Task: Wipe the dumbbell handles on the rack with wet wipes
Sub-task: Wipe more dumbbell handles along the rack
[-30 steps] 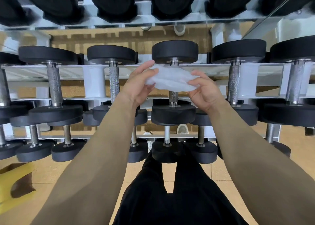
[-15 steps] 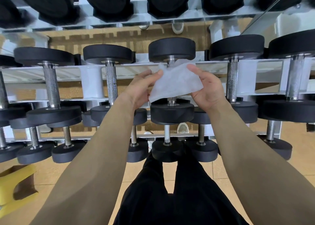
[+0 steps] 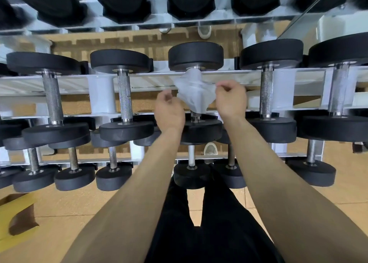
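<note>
Now your thin white wet wipe [image 3: 194, 92] hangs crumpled over the middle handle [image 3: 195, 117] at twelve o'clock. Your right hand [image 3: 231, 101] pinches its three-o'clock edge. Your left hand [image 3: 169, 113] curls at nine, hold unclear.

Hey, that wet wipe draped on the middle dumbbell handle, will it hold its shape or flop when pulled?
Likely floppy: the wet wipe sags in folds around the handle instead of holding flat. Probably very light, since the right hand holds its edge with a fingertip pinch. It looks thin and translucent, so hard tugs might tear it.
</note>
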### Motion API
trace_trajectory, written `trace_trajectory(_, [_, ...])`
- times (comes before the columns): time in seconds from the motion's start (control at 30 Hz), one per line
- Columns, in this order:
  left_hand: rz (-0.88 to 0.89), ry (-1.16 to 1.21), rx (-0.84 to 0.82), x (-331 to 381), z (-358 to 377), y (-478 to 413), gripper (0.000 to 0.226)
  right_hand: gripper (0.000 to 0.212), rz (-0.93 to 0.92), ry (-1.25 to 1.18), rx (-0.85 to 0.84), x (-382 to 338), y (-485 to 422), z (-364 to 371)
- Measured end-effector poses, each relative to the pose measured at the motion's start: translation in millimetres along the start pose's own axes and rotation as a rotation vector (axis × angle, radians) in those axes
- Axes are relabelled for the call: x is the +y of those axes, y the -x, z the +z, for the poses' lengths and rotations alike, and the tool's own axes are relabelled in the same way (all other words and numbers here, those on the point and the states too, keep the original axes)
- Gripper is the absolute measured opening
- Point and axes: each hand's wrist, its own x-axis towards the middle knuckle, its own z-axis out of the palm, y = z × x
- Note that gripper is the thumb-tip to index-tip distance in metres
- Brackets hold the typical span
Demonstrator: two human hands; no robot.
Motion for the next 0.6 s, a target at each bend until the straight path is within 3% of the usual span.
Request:
trace_trajectory(0.07, [-0.091,0.021,0.016,-3,8,11,0.028,0.014,0.001,0.064,-0.177,-11,3,19])
trace_trajectory(0.13, [-0.13,-0.012,0.057,-2,13,12,0.027,0.022,0.075,0.044,-0.288,-19,2,38])
trace_trajectory(0.2, [-0.113,-0.052,0.083,-3,16,9,0.025,0.037,0.147,-0.031,-0.276,-23,-4,53])
trace_trajectory(0.37, [-0.064,-0.111,0.094,-6,19,8,0.019,0.035,0.306,-0.231,-0.299,-26,-27,66])
trace_trajectory(0.5, [-0.054,-0.127,0.11,-7,20,7,0.012,0.047,0.401,-0.401,-0.542,-24,-42,55])
trace_trajectory(0.6, [-0.055,-0.116,0.113,-4,20,8,0.011,0.035,0.465,-0.56,-0.685,-20,-52,53])
